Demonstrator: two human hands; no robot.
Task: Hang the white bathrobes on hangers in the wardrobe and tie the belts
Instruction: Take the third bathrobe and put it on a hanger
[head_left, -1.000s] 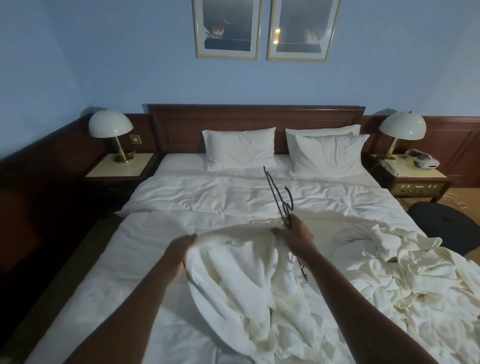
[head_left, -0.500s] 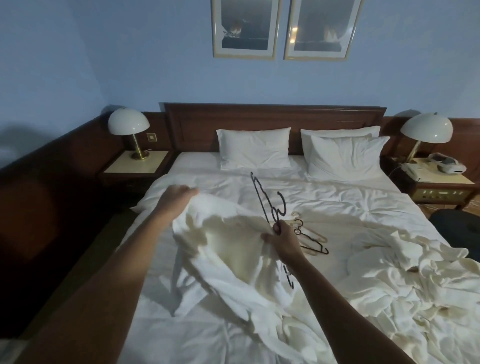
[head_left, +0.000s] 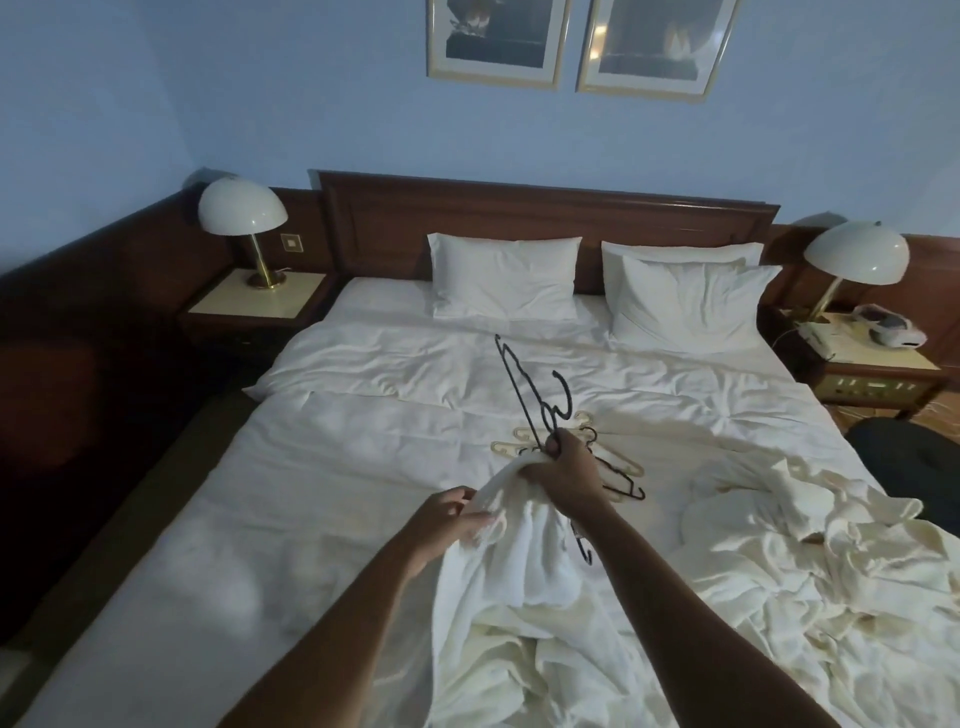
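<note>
A white bathrobe hangs bunched from both my hands above the bed. My right hand grips the robe's top together with a black hanger, whose hook and one arm stick up behind the fist. Its lower end shows below my wrist. My left hand pinches the robe's fabric just left of the right hand. Several more hangers, cream and black, lie on the duvet behind my hands. More white robes lie crumpled on the bed's right side.
Two white pillows lean on the wooden headboard. Nightstands with dome lamps stand on both sides; the right one carries a telephone. A dark round seat sits by the bed's right edge.
My left hand let go of the spread robe and came in next to my right hand. The robe went from held wide to bunched and hanging. The right hand kept the hanger.
</note>
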